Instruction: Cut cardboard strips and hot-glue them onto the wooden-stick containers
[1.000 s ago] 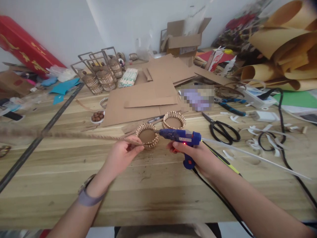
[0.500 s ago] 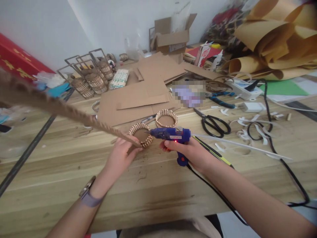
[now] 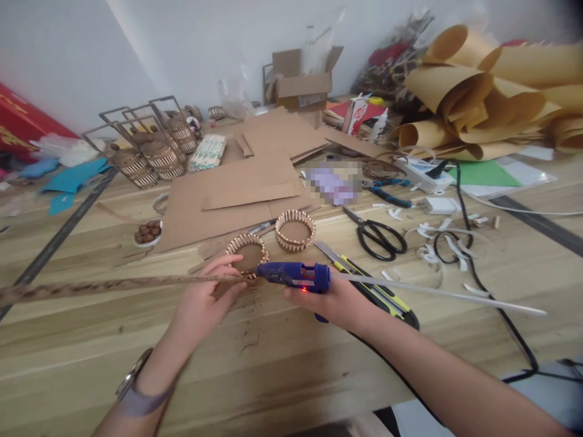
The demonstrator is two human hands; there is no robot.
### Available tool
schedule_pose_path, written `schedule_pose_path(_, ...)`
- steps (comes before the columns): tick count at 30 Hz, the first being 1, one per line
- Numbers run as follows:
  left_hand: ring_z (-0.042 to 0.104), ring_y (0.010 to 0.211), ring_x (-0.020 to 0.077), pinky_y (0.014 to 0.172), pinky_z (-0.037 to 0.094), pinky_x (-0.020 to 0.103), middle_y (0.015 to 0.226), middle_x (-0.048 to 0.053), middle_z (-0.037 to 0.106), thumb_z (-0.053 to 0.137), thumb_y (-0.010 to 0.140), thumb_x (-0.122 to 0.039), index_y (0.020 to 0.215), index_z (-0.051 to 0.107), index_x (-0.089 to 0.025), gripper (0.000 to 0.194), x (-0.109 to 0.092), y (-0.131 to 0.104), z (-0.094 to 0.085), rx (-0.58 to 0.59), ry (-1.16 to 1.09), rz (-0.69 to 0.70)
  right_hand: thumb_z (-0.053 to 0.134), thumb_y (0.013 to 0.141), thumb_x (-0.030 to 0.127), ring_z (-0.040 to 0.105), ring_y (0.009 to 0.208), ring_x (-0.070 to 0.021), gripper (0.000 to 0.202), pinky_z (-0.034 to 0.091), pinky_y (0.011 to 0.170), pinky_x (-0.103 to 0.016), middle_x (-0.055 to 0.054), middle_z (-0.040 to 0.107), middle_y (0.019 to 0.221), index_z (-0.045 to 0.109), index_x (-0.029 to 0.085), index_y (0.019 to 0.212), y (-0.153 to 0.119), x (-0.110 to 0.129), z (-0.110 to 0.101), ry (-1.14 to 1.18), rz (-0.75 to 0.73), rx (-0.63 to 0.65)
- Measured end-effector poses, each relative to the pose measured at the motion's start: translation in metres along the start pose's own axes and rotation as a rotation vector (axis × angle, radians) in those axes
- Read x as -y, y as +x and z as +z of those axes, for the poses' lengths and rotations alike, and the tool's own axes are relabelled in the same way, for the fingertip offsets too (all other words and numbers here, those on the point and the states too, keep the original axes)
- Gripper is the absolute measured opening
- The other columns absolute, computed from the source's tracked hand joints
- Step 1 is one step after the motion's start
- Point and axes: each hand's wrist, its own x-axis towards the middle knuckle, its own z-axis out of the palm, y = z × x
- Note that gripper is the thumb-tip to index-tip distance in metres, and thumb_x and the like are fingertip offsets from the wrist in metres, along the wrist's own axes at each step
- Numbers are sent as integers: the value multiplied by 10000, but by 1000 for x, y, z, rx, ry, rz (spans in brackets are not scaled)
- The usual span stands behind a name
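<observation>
My right hand [image 3: 337, 300] is wrapped round a blue glue gun [image 3: 291, 276] with a small red light lit. A long clear glue stick [image 3: 437, 291] sticks out of its back end. The gun's nozzle is at the near right edge of a round ring of short light sticks on a cardboard base [image 3: 248, 246]. My left hand [image 3: 204, 297] pinches the end of a long brown strip [image 3: 113, 284] against this ring's near side. From there the strip stretches out leftward. A second stick ring [image 3: 295, 230] stands just behind, to the right.
A yellow-black utility knife [image 3: 368, 285] and black scissors [image 3: 376, 237] lie to the right, near white scraps and a black cord. Cardboard sheets [image 3: 228, 182] lie behind the rings. At the left are a small bowl of brown balls [image 3: 148, 233] and several small framed baskets [image 3: 159, 155].
The brown strip has swung down from a steep slant to nearly level. The glue gun's nozzle has shifted to the ring's near edge. My view has turned slightly, bringing the bowl into sight.
</observation>
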Motion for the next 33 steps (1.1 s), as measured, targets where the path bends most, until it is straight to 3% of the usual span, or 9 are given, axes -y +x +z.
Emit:
schedule_pose_path(6, 669, 1136, 217, 973, 536, 395, 1240, 84, 700, 509, 999, -288, 952, 593, -225, 116, 1, -2, -9, 95, -33, 10, 724, 738, 429, 606, 641, -209, 186, 458, 583, -315, -18, 691, 703, 713, 249, 780, -4, -8, -2, -188, -90, 3)
schedule_pose_path(10, 646, 1172, 213, 972, 526, 394, 1263, 91, 684, 452, 1025, -274, 967, 511, -232, 93, 3, -5, -9, 138, -69, 16, 717, 747, 404, 597, 590, -197, 156, 439, 562, -309, -13, 659, 638, 672, 259, 710, -3, -14, -4, -359, -163, -38)
schedule_pose_path(13, 631, 1193, 219, 990, 512, 399, 1300, 111, 654, 434, 1037, -278, 982, 493, -227, 95, 2, -6, -9, 184, -57, 15, 678, 760, 340, 601, 590, -183, 129, 442, 570, -298, -4, 650, 636, 625, 247, 689, -1, -15, -3, -437, -192, 6)
schedule_pose_path(23, 672, 1087, 227, 904, 539, 364, 1161, 107, 694, 428, 1049, -312, 1058, 513, -207, 135, 2, -8, -5, 84, -6, 54, 664, 778, 428, 579, 604, -165, 213, 432, 547, -273, 0, 644, 667, 618, 222, 753, 3, -13, -4, -478, -96, -31)
schedule_pose_path(28, 676, 1064, 222, 900, 536, 362, 1151, 109, 695, 428, 1050, -301, 1048, 506, -200, 127, 1, -8, -7, 76, 18, 81, 623, 802, 436, 534, 571, -146, 240, 402, 527, -268, 3, 605, 623, 587, 222, 699, 4, -4, -6, -484, -75, 12)
schedule_pose_path(33, 665, 1039, 222, 896, 531, 368, 1107, 104, 689, 408, 1053, -284, 1042, 486, -203, 114, 2, -9, -5, 85, 30, 127, 625, 780, 429, 539, 561, -152, 225, 386, 536, -281, 2, 601, 625, 576, 227, 695, 6, -11, -5, -594, -108, 9)
